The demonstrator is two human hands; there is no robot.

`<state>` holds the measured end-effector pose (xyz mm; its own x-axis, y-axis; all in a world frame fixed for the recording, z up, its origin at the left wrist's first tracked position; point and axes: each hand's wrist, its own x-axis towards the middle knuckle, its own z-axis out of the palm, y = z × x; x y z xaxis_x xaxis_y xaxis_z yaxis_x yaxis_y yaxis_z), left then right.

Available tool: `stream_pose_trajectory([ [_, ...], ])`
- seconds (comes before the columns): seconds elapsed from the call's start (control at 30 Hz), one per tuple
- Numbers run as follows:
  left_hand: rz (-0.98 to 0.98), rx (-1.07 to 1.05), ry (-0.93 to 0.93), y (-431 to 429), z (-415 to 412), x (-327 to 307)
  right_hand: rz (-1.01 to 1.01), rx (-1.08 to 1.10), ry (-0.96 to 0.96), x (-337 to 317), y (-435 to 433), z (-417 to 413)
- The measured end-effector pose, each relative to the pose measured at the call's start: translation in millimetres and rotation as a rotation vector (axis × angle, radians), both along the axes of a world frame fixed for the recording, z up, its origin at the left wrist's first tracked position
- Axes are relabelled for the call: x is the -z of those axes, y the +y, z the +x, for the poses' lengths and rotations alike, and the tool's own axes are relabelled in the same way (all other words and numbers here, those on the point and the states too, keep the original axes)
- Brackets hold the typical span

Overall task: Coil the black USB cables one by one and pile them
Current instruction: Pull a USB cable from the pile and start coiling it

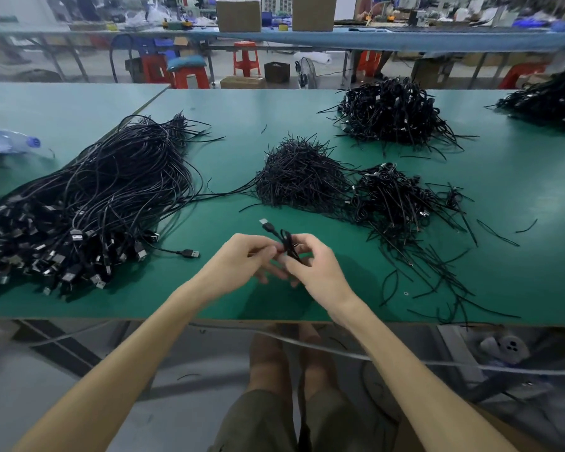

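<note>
Pinching one small coiled black USB cable (pixel 288 245) between left hand (pixel 242 259) and right hand (pixel 317 265), fingers of both curled round it, just above the near middle of the green table (pixel 235 109), with its plug pointing far-left. Flanked at left by a heap of uncoiled cables (pixel 88 203); faced, farther off, by a mound of short black strands (pixel 300 181) touching a pile of coiled cables (pixel 402 197) on its right.

1. Left hand (pixel 242 259) and right hand (pixel 317 269): both bare.
2. Forearms (pixel 128 353) behind each hand: bare, slim, uncovered right to the frame edge.
3. Shorts (pixel 258 422) below the hands: olive-drab, loose, wrinkled cloth.
4. Knees (pixel 268 350) between hands and shorts: bare, blurred.
</note>
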<state>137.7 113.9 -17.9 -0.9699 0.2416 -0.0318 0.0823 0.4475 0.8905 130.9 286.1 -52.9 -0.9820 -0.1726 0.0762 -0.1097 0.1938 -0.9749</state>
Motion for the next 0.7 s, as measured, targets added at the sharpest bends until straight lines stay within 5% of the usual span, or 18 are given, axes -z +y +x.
stream_pose_trajectory([
  [0.17, -0.458, -0.070, 0.255, -52, -12, 0, 0.195, 0.159, 0.106, -35, 47, -29],
  [0.3, -0.966, -0.190, 0.096, -108, -21, 2, 0.225, 0.367, 0.108, -71, 81, -68],
  [0.4, -0.890, -0.222, 0.003, -130, -22, 10, 0.293, 0.455, 0.112, -85, 99, -93],
  [0.7, -0.740, -0.210, 0.259, -136, -15, 25, 0.630, 0.475, 0.134, -63, 120, -98],
])
